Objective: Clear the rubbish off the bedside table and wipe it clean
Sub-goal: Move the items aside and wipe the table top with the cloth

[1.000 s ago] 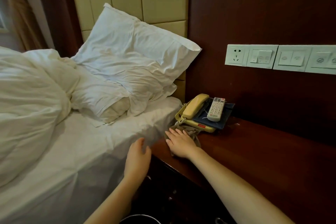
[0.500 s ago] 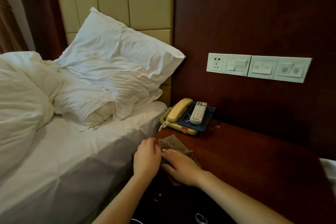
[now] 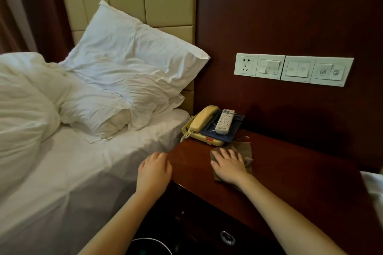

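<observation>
Now the right hand (image 3: 229, 164) presses flat, fingers straight, on a brown cloth (image 3: 243, 149) on the table (image 3: 290, 172); the left hand (image 3: 154, 171) hovers loosely open at its edge.

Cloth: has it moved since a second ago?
Yes. The cloth slid right along the table, from the left end of the phone to its right end.

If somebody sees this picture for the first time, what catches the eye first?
The right hand presses flat on a brown cloth on the dark bedside table; the left hand is at its edge by the bed. Behind stands a yellow telephone, a white remote control on top.
</observation>
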